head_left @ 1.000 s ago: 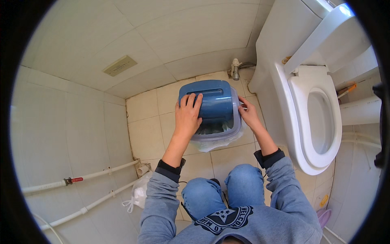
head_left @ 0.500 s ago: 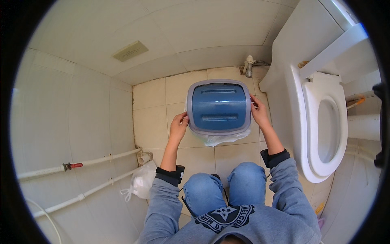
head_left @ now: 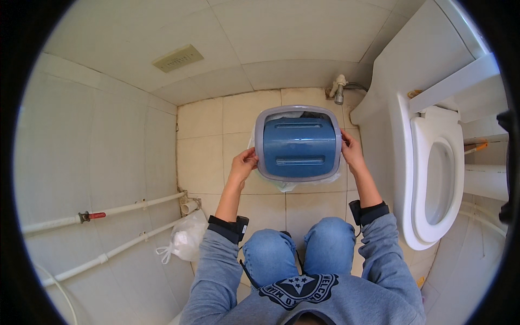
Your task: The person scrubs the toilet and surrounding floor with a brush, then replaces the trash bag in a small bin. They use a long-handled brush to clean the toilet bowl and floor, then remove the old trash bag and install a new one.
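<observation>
In front of my knees stands a trash bin, seen from above, with a grey lid frame (head_left: 298,177) and a blue swing flap (head_left: 299,143). The flap is tilted, so a gap with dark and pale contents shows along its far edge. Around the bin, a thin translucent liner bag (head_left: 287,187) hangs out below the lid. My left hand (head_left: 242,164) grips the lid frame's left side, thumb and fingers pinched at the edge. On the opposite side my right hand (head_left: 352,152) holds the frame's right edge. The fingertips under the rim are partly hidden.
A white toilet (head_left: 414,179) stands close at the right. By the back wall is a small valve (head_left: 338,89). White pipes (head_left: 124,208) run along the left wall, one with a red handle (head_left: 96,215). A tied white plastic bag (head_left: 186,238) hangs beside them.
The blue flap has swung, opening a gap along its far edge. Both hands keep their hold on the lid frame. The whole view has shifted slightly.
</observation>
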Tool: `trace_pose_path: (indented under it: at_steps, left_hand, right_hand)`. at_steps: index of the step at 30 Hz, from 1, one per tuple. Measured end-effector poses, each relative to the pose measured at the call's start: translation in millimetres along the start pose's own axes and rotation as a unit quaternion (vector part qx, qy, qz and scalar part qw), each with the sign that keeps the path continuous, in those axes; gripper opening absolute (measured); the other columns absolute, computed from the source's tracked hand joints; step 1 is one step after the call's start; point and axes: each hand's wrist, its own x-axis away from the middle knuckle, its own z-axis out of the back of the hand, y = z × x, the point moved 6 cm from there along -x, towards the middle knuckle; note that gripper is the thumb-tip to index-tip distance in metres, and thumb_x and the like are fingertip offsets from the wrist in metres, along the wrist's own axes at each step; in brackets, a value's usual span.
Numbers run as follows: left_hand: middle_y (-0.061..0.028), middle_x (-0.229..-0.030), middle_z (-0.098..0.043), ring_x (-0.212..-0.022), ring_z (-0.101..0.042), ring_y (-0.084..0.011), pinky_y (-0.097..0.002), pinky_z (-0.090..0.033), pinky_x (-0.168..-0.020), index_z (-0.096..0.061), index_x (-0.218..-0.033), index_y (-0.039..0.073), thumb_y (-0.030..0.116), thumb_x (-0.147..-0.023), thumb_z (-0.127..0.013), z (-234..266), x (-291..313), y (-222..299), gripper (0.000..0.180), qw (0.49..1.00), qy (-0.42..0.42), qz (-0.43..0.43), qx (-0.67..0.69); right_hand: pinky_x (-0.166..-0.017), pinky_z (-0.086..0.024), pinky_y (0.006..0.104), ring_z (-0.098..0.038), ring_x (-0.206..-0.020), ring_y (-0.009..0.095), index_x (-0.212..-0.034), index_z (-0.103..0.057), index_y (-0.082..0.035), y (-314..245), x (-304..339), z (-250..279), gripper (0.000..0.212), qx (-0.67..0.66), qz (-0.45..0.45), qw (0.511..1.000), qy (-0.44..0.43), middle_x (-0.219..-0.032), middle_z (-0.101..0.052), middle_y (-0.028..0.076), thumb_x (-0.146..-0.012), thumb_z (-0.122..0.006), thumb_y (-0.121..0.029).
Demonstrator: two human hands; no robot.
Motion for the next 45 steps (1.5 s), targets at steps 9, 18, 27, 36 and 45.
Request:
trace_pose_path:
  at_steps: [9,18,27,36,45]
  left_hand:
    - [-0.0055,-0.111,-0.063,-0.102,-0.06,-0.0174,-0.0331,-0.052,-0.081,-0.056,-0.128,0.004,0.025,-0.094,-0.06,2.6,5.9,-14.3,0.04,0.995,-0.021,0.101,0.006]
    - [-0.0055,-0.112,-0.063,-0.098,-0.059,-0.0153,-0.0306,-0.049,-0.08,-0.055,-0.128,0.002,0.025,-0.097,-0.055,3.9,5.3,-3.0,0.038,0.999,-0.028,0.024,0.002]
    - [-0.0058,-0.114,-0.063,-0.1,-0.058,-0.0147,-0.0298,-0.048,-0.082,-0.053,-0.131,0.001,0.022,-0.099,-0.051,-3.2,2.0,5.7,0.037,0.999,-0.043,-0.024,-0.008]
    - [-0.0059,-0.116,-0.061,-0.101,-0.058,-0.0142,-0.029,-0.048,-0.084,-0.051,-0.131,0.0,0.021,-0.098,-0.053,-8.5,0.3,5.2,0.039,0.996,-0.078,0.022,-0.037]
    - [-0.0001,-0.107,-0.059,-0.097,-0.054,-0.0102,-0.0278,-0.043,-0.087,-0.048,-0.122,0.007,0.022,-0.096,-0.057,-2.4,102.9,78.0,0.031,0.983,-0.143,0.11,0.009]
  right_hand:
    - [-0.067,-0.047,0.0255,-0.055,-0.078,0.011,-0.135,-0.05,-0.005,0.9,5.7,2.6,0.039,-0.045,-0.11,0.993,-0.022,-0.094,-0.059,0.004,-0.097,-0.052,-0.016]
    - [-0.076,-0.05,0.0271,-0.059,-0.088,0.011,-0.138,-0.042,-0.002,1.8,55.7,7.3,0.05,-0.151,-0.161,0.97,-0.099,-0.099,-0.062,0.003,-0.094,-0.058,-0.02]
    - [-0.076,-0.049,0.027,-0.057,-0.086,0.011,-0.144,-0.033,-0.001,-12.2,62.4,14.8,0.064,-0.185,-0.133,0.968,-0.106,-0.094,-0.059,0.001,-0.089,-0.063,-0.013]
    - [-0.08,-0.049,0.0277,-0.058,-0.088,0.014,-0.146,-0.027,0.0,2.4,84.4,17.1,0.071,-0.217,-0.172,0.956,-0.091,-0.099,-0.056,0.005,-0.084,-0.062,-0.003]
    - [-0.08,-0.051,0.0282,-0.058,-0.086,0.013,-0.122,-0.043,-0.002,-72.0,162.3,38.1,0.05,-0.271,-0.255,0.921,-0.115,-0.095,-0.055,0.003,-0.078,-0.062,0.008]
